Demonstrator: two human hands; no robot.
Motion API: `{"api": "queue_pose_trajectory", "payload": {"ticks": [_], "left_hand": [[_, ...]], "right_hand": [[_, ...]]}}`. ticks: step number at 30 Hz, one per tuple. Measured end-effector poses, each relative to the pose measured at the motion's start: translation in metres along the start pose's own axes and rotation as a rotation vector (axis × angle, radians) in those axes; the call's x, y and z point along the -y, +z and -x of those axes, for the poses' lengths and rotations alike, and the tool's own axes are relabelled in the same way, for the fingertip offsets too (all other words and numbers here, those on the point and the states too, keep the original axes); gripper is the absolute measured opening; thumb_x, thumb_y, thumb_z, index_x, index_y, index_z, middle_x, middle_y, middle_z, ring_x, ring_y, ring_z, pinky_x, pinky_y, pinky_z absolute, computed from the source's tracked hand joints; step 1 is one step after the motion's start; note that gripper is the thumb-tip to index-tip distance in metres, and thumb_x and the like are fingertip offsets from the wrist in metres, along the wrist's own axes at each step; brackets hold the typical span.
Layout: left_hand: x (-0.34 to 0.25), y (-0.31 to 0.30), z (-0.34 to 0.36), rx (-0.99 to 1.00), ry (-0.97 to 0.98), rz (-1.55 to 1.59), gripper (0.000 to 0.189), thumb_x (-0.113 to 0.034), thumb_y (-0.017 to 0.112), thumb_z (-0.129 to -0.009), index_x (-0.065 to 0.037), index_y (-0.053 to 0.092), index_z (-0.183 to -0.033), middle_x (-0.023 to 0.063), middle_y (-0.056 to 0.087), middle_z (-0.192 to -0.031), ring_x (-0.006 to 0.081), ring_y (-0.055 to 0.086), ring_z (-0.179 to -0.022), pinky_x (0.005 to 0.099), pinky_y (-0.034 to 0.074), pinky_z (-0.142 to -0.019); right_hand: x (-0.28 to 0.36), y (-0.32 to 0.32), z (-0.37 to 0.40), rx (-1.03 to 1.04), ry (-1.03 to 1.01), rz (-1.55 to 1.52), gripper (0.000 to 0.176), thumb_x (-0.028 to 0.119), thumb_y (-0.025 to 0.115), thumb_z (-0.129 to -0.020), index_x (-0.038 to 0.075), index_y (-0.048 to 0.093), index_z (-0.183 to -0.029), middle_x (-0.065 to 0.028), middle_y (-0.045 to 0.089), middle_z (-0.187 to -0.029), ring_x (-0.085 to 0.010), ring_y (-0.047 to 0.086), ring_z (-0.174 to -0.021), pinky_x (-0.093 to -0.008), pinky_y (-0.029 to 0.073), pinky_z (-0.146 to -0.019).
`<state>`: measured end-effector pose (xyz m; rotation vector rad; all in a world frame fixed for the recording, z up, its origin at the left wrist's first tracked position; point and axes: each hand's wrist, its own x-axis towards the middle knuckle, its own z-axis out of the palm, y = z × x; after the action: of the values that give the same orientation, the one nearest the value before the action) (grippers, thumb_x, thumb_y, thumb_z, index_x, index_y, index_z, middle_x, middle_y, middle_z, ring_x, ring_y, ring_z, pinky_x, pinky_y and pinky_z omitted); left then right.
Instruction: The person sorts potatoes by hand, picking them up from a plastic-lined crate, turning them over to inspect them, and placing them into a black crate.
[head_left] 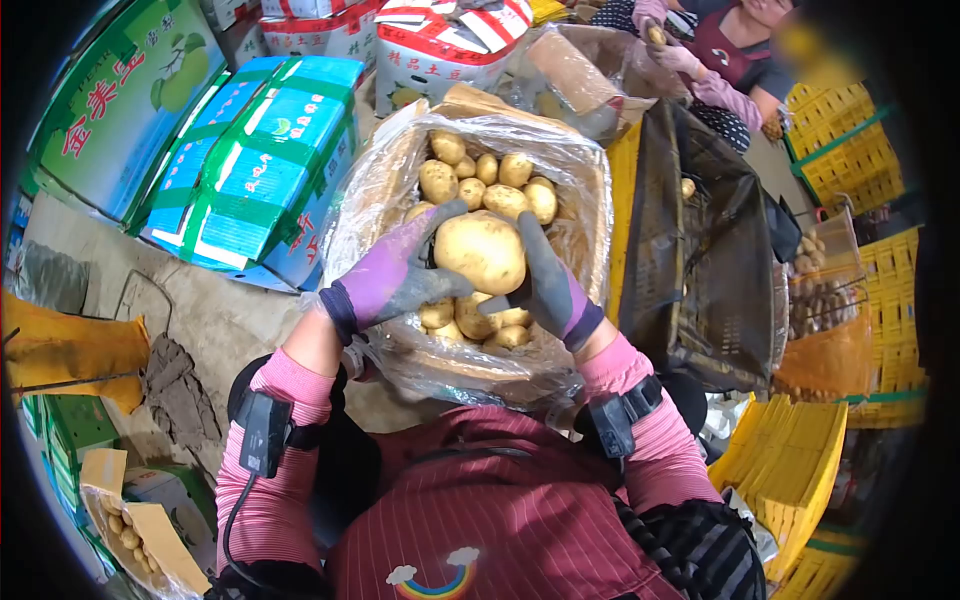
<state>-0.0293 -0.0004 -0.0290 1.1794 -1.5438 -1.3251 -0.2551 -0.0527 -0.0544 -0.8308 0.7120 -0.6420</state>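
Observation:
Between my two gloved hands I grip a large pale potato (480,252), held above a cardboard box (597,215) lined with clear plastic. My left hand (405,265), in a purple glove with grey fingers, closes on its left side. On the opposite side my right hand (550,270), gloved alike, presses against it. Several smaller potatoes (510,172) lie in the box behind and below the big one. Part of the pile is hidden by my hands.
Right of the box stands a dark-lined yellow crate (720,270). Taped blue cartons (260,160) are at the left, a white-and-red potato carton (445,65) behind. A co-worker (735,50) holds a potato at upper right. Yellow crates (890,290) line the right side.

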Motion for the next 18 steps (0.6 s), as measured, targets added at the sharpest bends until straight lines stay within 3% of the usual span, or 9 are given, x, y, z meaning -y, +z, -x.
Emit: {"api": "queue_pose_trajectory", "payload": {"ticks": [1,2,3,5,6,10,12,15,18], "left_hand": [[-0.002,0.005,-0.002,0.022,-0.08,-0.002,0.072,-0.015,0.075,-0.087,-0.003,0.042,-0.15,0.0156,0.055,-0.141,0.0229,0.053,-0.13,0.0369,0.043,-0.109],[0.0,0.014,-0.004,-0.069,-0.069,-0.131,0.057,-0.031,0.074,-0.091,-0.002,0.056,-0.138,0.0133,0.068,-0.12,0.0195,0.064,-0.109,0.0335,0.051,-0.095],[0.001,0.02,-0.008,-0.058,-0.062,-0.126,0.057,-0.031,0.074,-0.091,-0.002,0.056,-0.138,0.0133,0.068,-0.12,0.0195,0.064,-0.109,0.0335,0.051,-0.095],[0.006,0.022,-0.016,0.021,-0.124,-0.027,0.047,-0.034,0.062,-0.1,-0.002,0.058,-0.134,0.0111,0.069,-0.116,0.0168,0.066,-0.101,0.031,0.053,-0.089],[0.005,0.024,-0.017,0.069,0.087,-0.101,0.046,-0.032,0.046,-0.106,-0.002,0.053,-0.14,0.0113,0.066,-0.123,0.0192,0.064,-0.106,0.0321,0.053,-0.089],[-0.011,0.031,-0.021,-0.15,-0.141,0.392,0.05,-0.039,0.051,-0.104,-0.003,0.055,-0.138,0.0116,0.065,-0.12,0.0178,0.065,-0.103,0.0306,0.053,-0.089],[-0.003,0.016,-0.02,-0.246,-0.085,0.493,0.056,-0.041,0.051,-0.104,0.001,0.05,-0.141,0.0117,0.065,-0.123,0.0182,0.065,-0.104,0.0294,0.053,-0.09],[-0.007,-0.005,-0.009,-0.348,-0.045,0.577,0.055,-0.039,0.05,-0.105,0.0,0.047,-0.144,0.013,0.062,-0.128,0.0197,0.065,-0.111,0.0306,0.053,-0.094],[-0.006,-0.023,0.0,-0.405,0.021,0.711,0.053,-0.035,0.048,-0.107,0.001,0.044,-0.146,0.0149,0.06,-0.133,0.0215,0.064,-0.115,0.032,0.054,-0.097]], "right_hand": [[0.006,0.002,0.015,-0.066,-0.132,0.246,0.074,0.06,0.048,-0.101,0.007,0.038,-0.151,-0.012,0.062,-0.133,-0.0266,0.065,-0.116,-0.0402,0.062,-0.084],[0.005,-0.001,0.026,-0.089,-0.153,0.261,0.074,0.06,0.05,-0.1,0.007,0.037,-0.152,-0.0117,0.062,-0.134,-0.0275,0.067,-0.114,-0.0397,0.062,-0.081],[0.004,-0.007,0.035,-0.103,-0.157,0.265,0.074,0.06,0.05,-0.1,0.007,0.037,-0.152,-0.0117,0.062,-0.134,-0.0275,0.067,-0.114,-0.0397,0.062,-0.081],[0.004,-0.022,0.052,-0.017,-0.023,0.008,0.074,0.059,0.052,-0.099,0.007,0.039,-0.151,-0.0132,0.061,-0.135,-0.028,0.068,-0.112,-0.0422,0.063,-0.082],[0.01,-0.023,0.061,-0.016,-0.032,-0.091,0.073,0.059,0.053,-0.098,0.007,0.043,-0.148,-0.0152,0.063,-0.133,-0.0289,0.069,-0.11,-0.0412,0.064,-0.08],[0.044,-0.056,0.095,-0.217,-0.212,-0.188,0.074,0.064,0.056,-0.094,0.006,0.052,-0.14,-0.016,0.068,-0.12,-0.0298,0.07,-0.105,-0.0364,0.064,-0.067],[0.07,-0.091,0.119,-0.294,-0.335,-0.305,0.071,0.059,0.062,-0.092,0.007,0.053,-0.139,-0.014,0.064,-0.125,-0.0294,0.07,-0.101,-0.0372,0.062,-0.078],[0.1,-0.185,0.147,-0.808,-0.493,0.132,0.066,0.059,0.062,-0.093,0.008,0.055,-0.134,-0.0115,0.067,-0.119,-0.0265,0.068,-0.103,-0.0409,0.057,-0.077],[0.097,-0.277,0.16,-0.946,-0.42,0.382,0.051,0.045,0.069,-0.094,0.006,0.061,-0.127,-0.0114,0.068,-0.111,-0.0231,0.069,-0.092,-0.036,0.059,-0.075]]}}
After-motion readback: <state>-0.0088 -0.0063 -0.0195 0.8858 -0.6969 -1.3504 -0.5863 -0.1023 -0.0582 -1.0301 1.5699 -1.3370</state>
